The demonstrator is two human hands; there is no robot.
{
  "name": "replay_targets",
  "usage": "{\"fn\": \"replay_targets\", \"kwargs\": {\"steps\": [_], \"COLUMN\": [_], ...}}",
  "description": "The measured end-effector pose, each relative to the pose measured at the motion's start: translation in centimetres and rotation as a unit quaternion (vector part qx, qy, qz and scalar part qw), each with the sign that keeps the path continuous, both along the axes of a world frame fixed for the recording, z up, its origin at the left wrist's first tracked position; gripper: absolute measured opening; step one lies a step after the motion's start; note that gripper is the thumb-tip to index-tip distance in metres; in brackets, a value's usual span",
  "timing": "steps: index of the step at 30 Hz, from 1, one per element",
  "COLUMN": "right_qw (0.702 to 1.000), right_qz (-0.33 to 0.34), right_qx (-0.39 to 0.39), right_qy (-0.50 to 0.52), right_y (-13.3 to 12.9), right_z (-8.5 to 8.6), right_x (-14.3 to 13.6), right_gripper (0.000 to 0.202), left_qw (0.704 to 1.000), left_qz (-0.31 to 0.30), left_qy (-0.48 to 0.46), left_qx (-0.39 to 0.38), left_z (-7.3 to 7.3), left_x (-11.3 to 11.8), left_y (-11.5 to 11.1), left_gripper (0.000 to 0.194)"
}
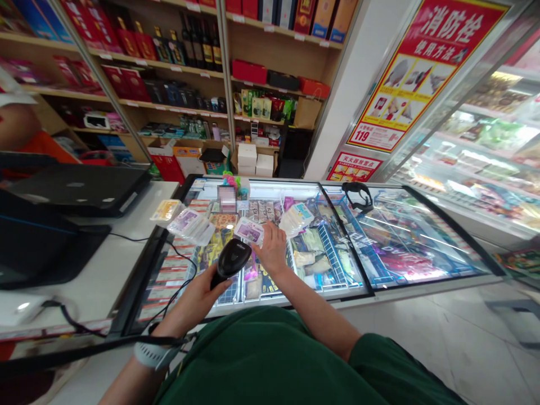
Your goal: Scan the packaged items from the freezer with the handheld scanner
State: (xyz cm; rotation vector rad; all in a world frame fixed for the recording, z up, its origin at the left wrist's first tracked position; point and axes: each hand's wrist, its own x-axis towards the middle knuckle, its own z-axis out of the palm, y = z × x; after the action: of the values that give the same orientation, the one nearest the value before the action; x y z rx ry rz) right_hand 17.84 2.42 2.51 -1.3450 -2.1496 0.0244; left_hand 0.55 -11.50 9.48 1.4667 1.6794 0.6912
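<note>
My left hand [201,293] is closed around the handle of a black barcode scanner [233,259]. The scanner's head points forward, close to a small purple-and-white packet [248,230]. At that packet's right edge, my right hand [272,250] grips it between thumb and fingers. To the left, a clear-wrapped bundle of purple-and-white packets [192,226] lies on the freezer's glass top, with a yellow-and-white pack [166,210] beyond it. Right of my right hand is another clear-wrapped bundle with a blue-and-white label [298,217].
Beneath my hands is a glass-topped chest freezer [337,298] holding bagged goods. A black strap-like object [358,198] sits on its far edge. The scanner's cable [185,256] trails left by a counter [139,225] with black equipment [80,188]. A person's arm [17,126] shows at far left.
</note>
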Motion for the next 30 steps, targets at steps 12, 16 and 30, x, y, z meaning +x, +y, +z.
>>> {"fn": "replay_targets", "kwargs": {"steps": [12, 16, 30], "right_qw": [0.924, 0.904, 0.903], "right_qz": [-0.185, -0.233, -0.239], "right_qx": [-0.328, -0.358, -0.356], "right_qy": [0.061, 0.031, -0.031], "right_y": [2.2, 3.7, 6.4], "right_z": [-7.3, -8.9, -10.1], "right_x": [1.6, 2.1, 1.0], "right_gripper": [0.057, 0.058, 0.071], "left_qw": [0.999, 0.998, 0.991], "left_qz": [0.05, 0.065, 0.135], "left_qy": [0.002, 0.019, -0.006], "left_qx": [-0.004, -0.015, -0.021], "left_z": [-1.2, -2.4, -2.4], "left_x": [-1.9, -3.0, -4.0], "left_y": [-0.9, -1.8, -3.8], "left_gripper": [0.048, 0.048, 0.052]}}
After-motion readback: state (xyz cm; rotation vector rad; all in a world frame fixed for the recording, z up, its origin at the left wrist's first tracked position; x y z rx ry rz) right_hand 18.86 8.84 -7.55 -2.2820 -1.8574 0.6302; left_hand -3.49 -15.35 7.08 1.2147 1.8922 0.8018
